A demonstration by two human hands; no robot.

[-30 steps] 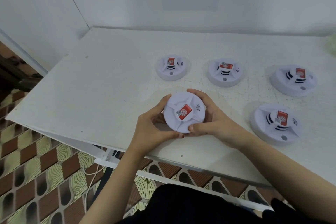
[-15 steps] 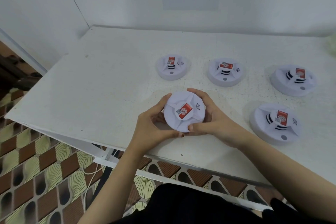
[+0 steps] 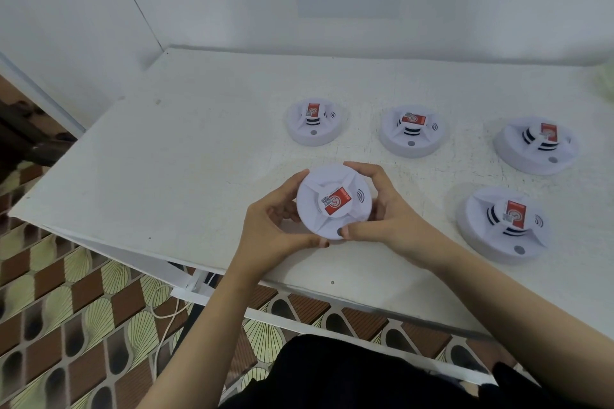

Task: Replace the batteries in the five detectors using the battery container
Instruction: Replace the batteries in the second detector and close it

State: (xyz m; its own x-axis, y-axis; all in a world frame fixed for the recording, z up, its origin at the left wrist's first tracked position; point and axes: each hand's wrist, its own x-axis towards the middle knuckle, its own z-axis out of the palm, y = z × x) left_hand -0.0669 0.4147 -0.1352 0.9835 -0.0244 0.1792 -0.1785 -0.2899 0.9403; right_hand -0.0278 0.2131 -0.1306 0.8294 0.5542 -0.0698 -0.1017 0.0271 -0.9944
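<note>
At the near edge of a white bench (image 3: 199,159), a person's hands grip one detector (image 3: 334,201), its face turned up toward the camera. The left hand (image 3: 272,226) curls round its left rim and the right hand (image 3: 388,209) round its right rim, with the thumbs close together at the near edge. Over the past second almost nothing has shifted: the detector sits in the same spot, its red sticker (image 3: 338,205) at nearly the same slant, and the grasp is unchanged. That suggests the twist to open the casing is only starting or is meeting resistance. No battery bay shows, so the first swap looks barely begun. Five detectors are in view: the one in hand and four resting closed on the bench, namely the far-left unit (image 3: 314,123), the far-middle unit (image 3: 412,129), the far-right unit (image 3: 536,144) and the near-right unit (image 3: 501,222). Each carries one red sticker. No battery container can be made out; a pale green shape (image 3: 606,83) at the right edge is too cut off to identify.
</note>
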